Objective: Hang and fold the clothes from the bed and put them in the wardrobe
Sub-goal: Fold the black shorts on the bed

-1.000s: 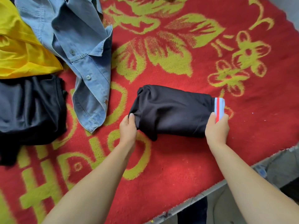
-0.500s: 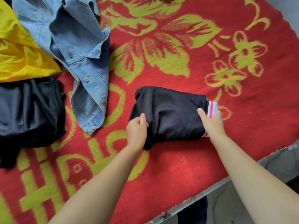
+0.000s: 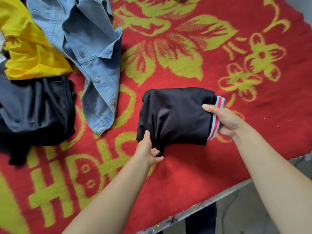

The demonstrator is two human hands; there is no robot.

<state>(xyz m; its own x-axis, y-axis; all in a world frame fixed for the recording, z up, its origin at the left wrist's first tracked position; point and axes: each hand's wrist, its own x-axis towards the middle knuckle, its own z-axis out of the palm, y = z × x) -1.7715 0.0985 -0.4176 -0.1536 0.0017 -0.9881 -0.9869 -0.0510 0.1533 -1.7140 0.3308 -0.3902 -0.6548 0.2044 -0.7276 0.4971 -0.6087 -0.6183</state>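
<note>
A: Where is the folded black garment [image 3: 175, 115]?

B: Between your two hands, on the red and yellow blanket [image 3: 211, 48]. Your left hand [image 3: 148, 149] grips its near left corner, thumb on top of the cloth and fingers curled underneath. Your right hand [image 3: 224, 122] clamps the opposite end, thumb lying over the black fabric, fingers wrapped under the striped cuff [image 3: 216, 119] of red and pale blue.

A: Is it lying flat?

B: I cannot tell whether it is lifted clear or resting on the blanket.

A: What lies beyond your left hand?

B: The denim shirt [image 3: 94, 65], spread open, up and to the left of that hand. Further left is another dark garment [image 3: 37, 112] in a heap, and past it a yellow garment [image 3: 32, 53], touching the denim.
</note>
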